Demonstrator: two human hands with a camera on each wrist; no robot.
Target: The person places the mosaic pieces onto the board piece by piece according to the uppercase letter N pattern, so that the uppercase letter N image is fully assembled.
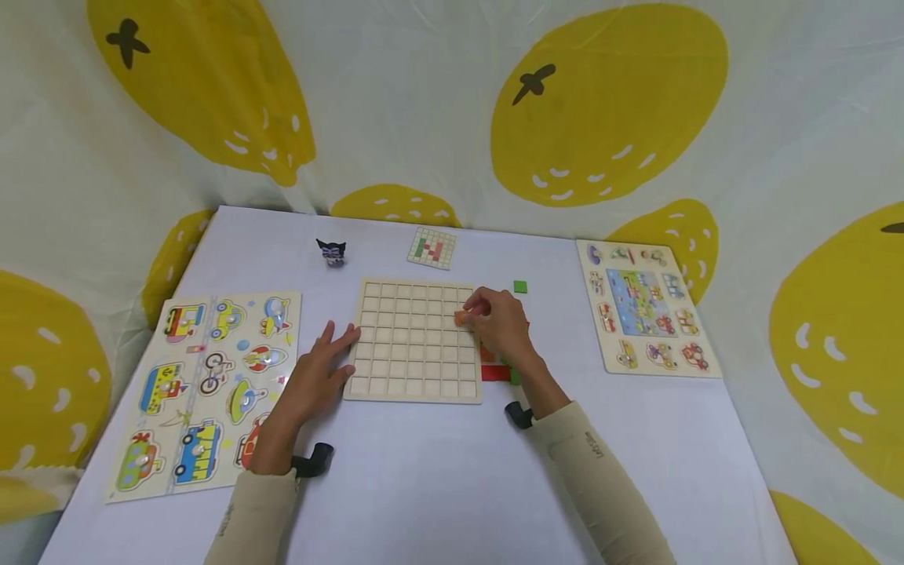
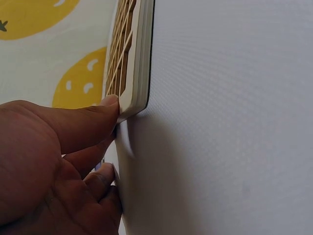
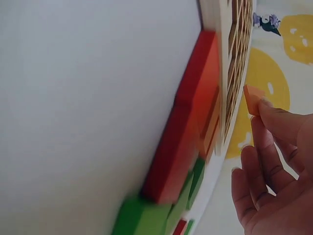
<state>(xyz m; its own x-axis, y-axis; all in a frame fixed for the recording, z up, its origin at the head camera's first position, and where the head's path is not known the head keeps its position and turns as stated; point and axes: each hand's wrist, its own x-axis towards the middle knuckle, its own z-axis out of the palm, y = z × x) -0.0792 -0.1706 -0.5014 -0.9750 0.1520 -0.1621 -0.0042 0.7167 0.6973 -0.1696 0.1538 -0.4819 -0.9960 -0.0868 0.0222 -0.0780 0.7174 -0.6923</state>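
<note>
A wooden grid board (image 1: 417,341) of square cells lies in the middle of the table. My right hand (image 1: 499,320) pinches a small orange tile (image 3: 253,99) between thumb and fingers, above the board's right side. Against the board's left edge rests my left hand (image 1: 318,377), fingers spread; in the left wrist view its thumb touches the board's corner. Red tiles (image 3: 178,127) and green tiles (image 3: 142,215) lie beside the board's right edge, partly hidden by my right hand in the head view.
A patterned card (image 1: 432,248) and a small dark figurine (image 1: 332,253) stand behind the board. One green tile (image 1: 519,287) lies apart. A vehicle puzzle board (image 1: 212,306) is at left, another picture puzzle (image 1: 600,329) at right.
</note>
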